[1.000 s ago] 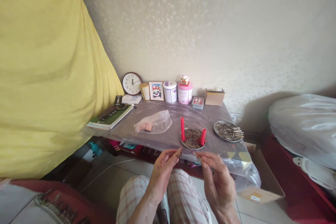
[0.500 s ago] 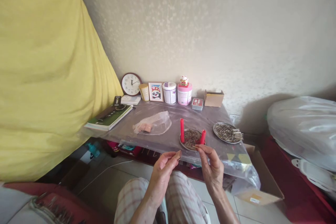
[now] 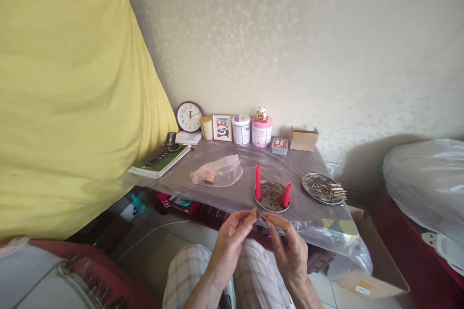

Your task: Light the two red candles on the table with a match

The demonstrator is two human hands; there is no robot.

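Observation:
My left hand is closed on a small brown matchbox, held up in front of the table edge. My right hand pinches a thin match whose tip meets the side of the matchbox. Just beyond my hands a round metal plate of dark bits stands on the plastic-covered table. A tall red candle stands at the plate's left rim and a shorter red candle at its right rim. Neither candle shows a flame.
A second metal plate of sticks sits to the right. A plastic bag, a green book, a clock, tins and a small cardboard box line the table. A yellow cloth hangs at left; an open carton sits on the floor at right.
My right hand has come back from near the candle plate toward my left hand, and the match now touches the matchbox. The view shifted slightly left.

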